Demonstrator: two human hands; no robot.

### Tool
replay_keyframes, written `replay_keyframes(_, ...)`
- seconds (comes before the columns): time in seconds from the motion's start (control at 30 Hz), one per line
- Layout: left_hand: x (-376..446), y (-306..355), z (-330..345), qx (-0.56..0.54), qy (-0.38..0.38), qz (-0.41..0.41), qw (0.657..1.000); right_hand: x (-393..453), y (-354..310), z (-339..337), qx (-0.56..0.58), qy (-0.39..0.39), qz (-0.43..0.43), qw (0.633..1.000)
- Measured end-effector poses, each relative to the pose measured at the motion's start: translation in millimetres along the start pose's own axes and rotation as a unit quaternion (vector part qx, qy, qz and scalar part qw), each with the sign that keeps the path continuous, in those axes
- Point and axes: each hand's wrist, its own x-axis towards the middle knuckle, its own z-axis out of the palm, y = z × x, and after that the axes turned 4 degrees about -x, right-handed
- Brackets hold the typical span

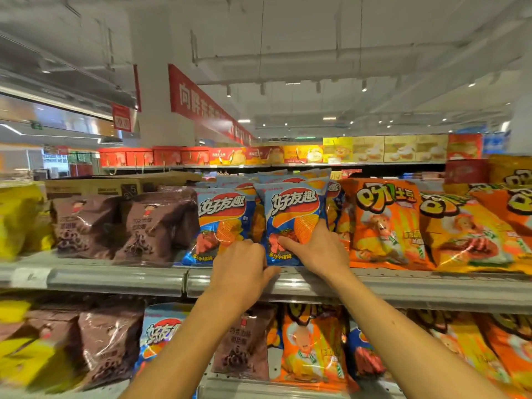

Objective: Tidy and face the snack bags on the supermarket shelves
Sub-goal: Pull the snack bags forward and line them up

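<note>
A blue chip bag [292, 214] stands upright at the front of the upper shelf [115, 279], face forward. My right hand [319, 250] holds its lower right part, thumb across the front and fingers behind the edge. My left hand [244, 269] grips the bag's lower left corner with curled fingers. A second blue chip bag [221, 223] stands just to its left, and more blue bags are stacked behind both.
Brown snack bags [155, 226] and yellow bags [20, 217] fill the shelf's left; orange bags [383, 223] fill the right. A cardboard box [115, 185] sits behind the brown bags. The lower shelf holds mixed brown, blue and orange bags [311, 349].
</note>
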Motion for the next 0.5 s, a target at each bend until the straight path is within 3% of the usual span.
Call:
replay_keyframes(0.17, -0.8, 3.3, 6.9, 0.006, 0.017, 0.004, 1.0, -6.4, 5.6, -15.4, 0.008, -0.047, -0.006, 0.999)
replay_keyframes(0.23, -0.2, 7.7, 7.2, -0.025, 0.028, -0.014, 0.999, -11.6, 14.9, -25.3, 0.036, -0.032, -0.027, 0.998)
replay_keyframes(0.4, 7.2, 49.3, 7.3, -0.173, 0.118, -0.012, 0.978, -22.3, 53.7, -59.4, 0.158, 0.037, -0.071, 0.984)
replay_keyframes(0.5, 13.7, 94.8, 12.7, -0.292, 0.112, -0.01, 0.95, -27.6, 88.5, -89.1, 0.202, 0.085, -0.071, 0.973)
